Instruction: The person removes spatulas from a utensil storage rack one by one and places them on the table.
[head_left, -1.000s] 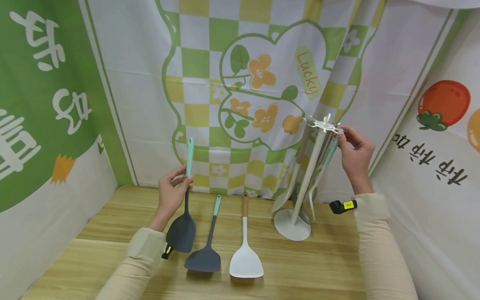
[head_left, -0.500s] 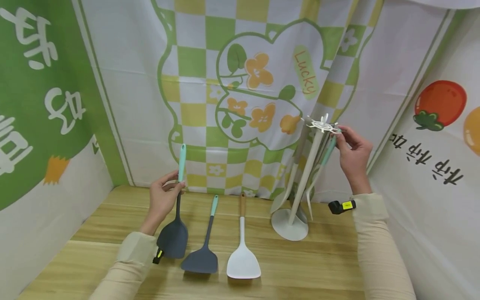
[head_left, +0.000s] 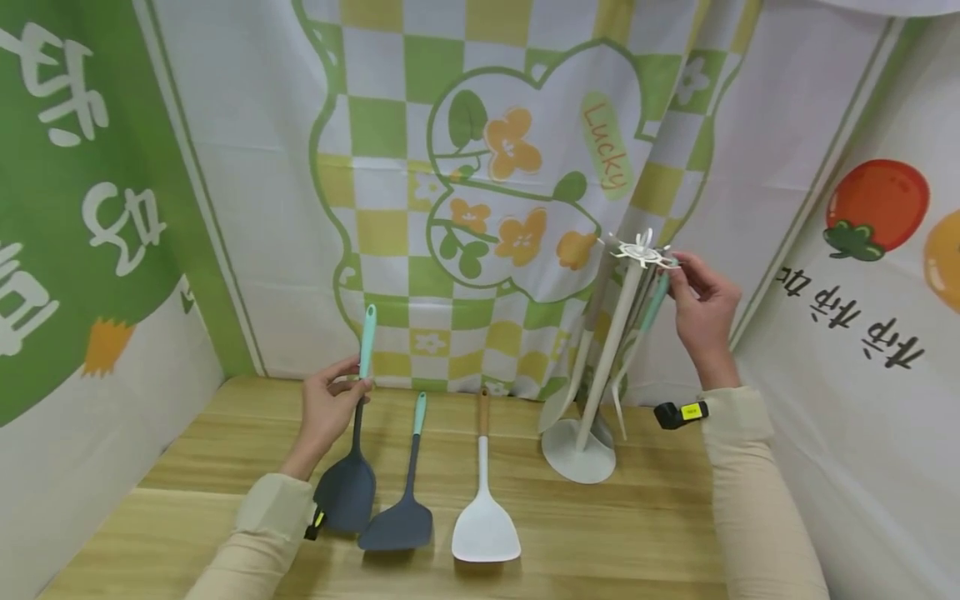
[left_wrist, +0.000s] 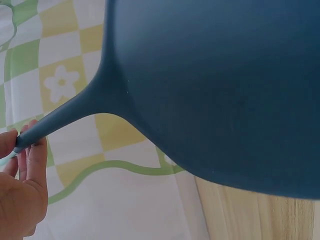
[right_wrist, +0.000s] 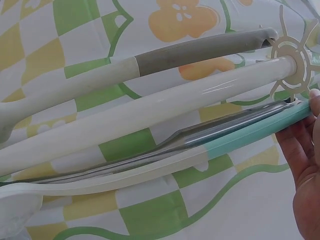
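Observation:
My left hand (head_left: 326, 408) pinches a dark grey spatula (head_left: 348, 492) where its mint handle meets the shaft. That spatula stands nearly upright, blade down, beside a second dark grey spatula (head_left: 401, 525) lying on the table; whether its blade touches the wood is unclear. In the left wrist view the held blade (left_wrist: 215, 90) fills much of the picture. At the top of a white utensil rack (head_left: 609, 358), my right hand (head_left: 707, 308) pinches the mint handle end of a white utensil (right_wrist: 255, 130) by a hook. Its rounded head is partly cut off in the right wrist view.
A white spatula (head_left: 486, 525) with a wooden-look handle lies right of the second grey one. On the rack also hang a grey-handled utensil (right_wrist: 200, 52) and a shiny metal-handled one (right_wrist: 225, 122). A checkered cloth (head_left: 382, 233) hangs behind the wooden table (head_left: 637, 533).
My left hand has shifted slightly left and then lowered the held spatula toward the table. The right hand stays at the rack's top with the mint handle.

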